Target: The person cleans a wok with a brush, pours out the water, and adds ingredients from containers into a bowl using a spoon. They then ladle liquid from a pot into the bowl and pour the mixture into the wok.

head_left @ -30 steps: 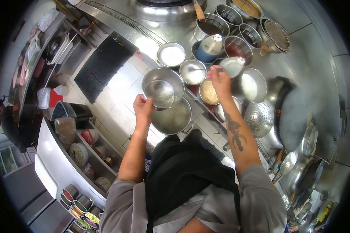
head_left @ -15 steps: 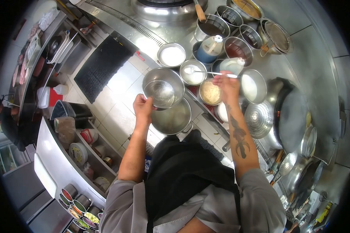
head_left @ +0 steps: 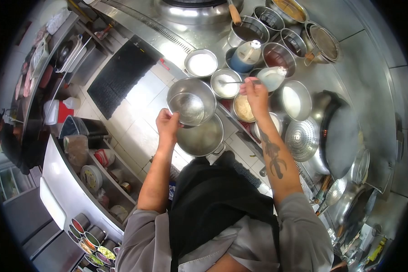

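Observation:
My left hand (head_left: pixel 168 125) is closed on the rim of a metal bowl (head_left: pixel 203 90), which looks empty and is held above a larger steel pot (head_left: pixel 213 138). In my right hand (head_left: pixel 255 94) is a spoon (head_left: pixel 233 82), pinched by its handle. The spoon's tip is in a small metal container of white powder (head_left: pixel 222 90). Just beside my right wrist stands a container of pale yellowish powder (head_left: pixel 243 108), partly hidden by the hand. Another metal container with white contents (head_left: pixel 201 64) sits to the left of the spoon's container.
Squeeze bottles (head_left: pixel 245 56) and several sauce containers (head_left: pixel 278 59) crowd the steel counter. To the right are a perforated ladle (head_left: pixel 302 139) and a steaming wok (head_left: pixel 328 136). A black mat (head_left: pixel 122 75) lies on the tiled floor, and shelves (head_left: pixel 111 181) stand at left.
My right hand has moved left, bringing the spoon's tip deeper into the white powder. My left hand and the bowl stay almost where they were.

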Demonstrator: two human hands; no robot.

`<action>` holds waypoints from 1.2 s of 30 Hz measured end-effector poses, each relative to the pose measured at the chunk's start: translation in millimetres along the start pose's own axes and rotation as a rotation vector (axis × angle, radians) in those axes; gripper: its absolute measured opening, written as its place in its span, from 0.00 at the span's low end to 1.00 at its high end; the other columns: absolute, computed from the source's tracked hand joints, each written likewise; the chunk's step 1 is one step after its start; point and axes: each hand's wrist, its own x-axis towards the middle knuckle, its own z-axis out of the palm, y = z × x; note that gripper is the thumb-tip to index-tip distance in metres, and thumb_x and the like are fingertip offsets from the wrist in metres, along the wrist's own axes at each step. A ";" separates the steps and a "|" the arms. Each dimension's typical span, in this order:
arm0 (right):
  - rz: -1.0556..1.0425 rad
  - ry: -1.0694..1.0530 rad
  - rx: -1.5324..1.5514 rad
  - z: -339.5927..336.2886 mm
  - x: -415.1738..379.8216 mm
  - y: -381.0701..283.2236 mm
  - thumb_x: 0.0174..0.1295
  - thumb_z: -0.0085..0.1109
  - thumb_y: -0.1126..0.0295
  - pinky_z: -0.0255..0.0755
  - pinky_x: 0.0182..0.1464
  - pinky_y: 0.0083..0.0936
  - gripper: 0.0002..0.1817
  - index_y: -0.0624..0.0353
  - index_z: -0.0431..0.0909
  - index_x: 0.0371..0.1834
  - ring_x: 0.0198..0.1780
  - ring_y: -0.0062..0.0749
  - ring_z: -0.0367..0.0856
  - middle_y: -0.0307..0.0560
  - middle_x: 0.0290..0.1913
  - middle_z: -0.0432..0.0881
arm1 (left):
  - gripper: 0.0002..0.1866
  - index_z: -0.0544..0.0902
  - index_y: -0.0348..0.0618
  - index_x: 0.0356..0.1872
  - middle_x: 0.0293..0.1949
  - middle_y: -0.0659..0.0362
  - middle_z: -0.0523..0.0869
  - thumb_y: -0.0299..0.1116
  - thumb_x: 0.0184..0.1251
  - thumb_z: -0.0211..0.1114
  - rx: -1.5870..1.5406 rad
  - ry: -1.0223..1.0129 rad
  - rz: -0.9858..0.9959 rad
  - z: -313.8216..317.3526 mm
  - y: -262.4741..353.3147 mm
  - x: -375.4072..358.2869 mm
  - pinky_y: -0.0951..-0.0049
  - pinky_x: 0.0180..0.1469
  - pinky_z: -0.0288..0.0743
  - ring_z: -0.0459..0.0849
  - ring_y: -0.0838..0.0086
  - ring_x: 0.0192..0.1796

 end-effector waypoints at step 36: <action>0.159 0.124 0.273 -25.2 -9.3 -16.3 0.69 0.57 0.66 0.79 0.34 0.24 0.13 0.66 0.75 0.48 0.29 0.30 0.83 0.49 0.33 0.84 | 0.12 0.68 0.45 0.24 0.20 0.61 0.75 0.20 0.60 0.63 -0.024 -0.006 -0.008 -2.2 -1.1 6.7 0.78 0.19 0.72 0.73 0.79 0.16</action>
